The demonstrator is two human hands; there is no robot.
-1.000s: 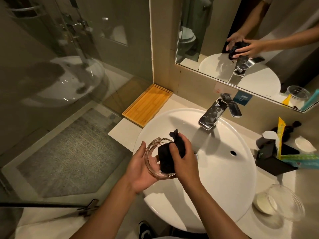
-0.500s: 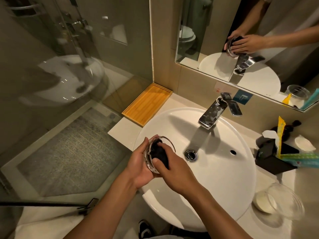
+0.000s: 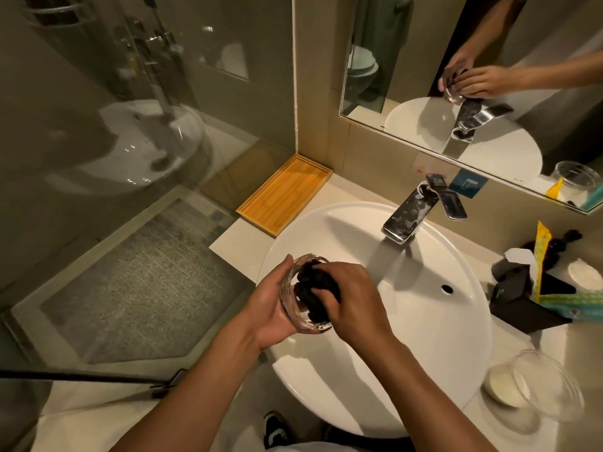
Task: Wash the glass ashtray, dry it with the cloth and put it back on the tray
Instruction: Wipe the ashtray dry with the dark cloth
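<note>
My left hand (image 3: 266,305) cups the round glass ashtray (image 3: 293,313) from the left, over the left rim of the white basin (image 3: 424,353). The ashtray is tilted with its hollow facing right. My right hand (image 3: 355,300) presses a bunched black cloth (image 3: 310,288) into that hollow. The wooden tray (image 3: 284,194) lies on the counter at the back left, by the wall corner, with nothing on it.
A chrome tap (image 3: 414,210) stands behind the basin, no water running. A black holder with packets (image 3: 528,295) and a clear glass cup on its side (image 3: 548,386) sit on the counter at right. A glass shower screen (image 3: 130,158) borders the left. A mirror (image 3: 473,76) hangs above.
The cloth has gone from sticking up loosely above the ashtray to being pushed into its hollow. Both hands shifted slightly left over the basin rim.
</note>
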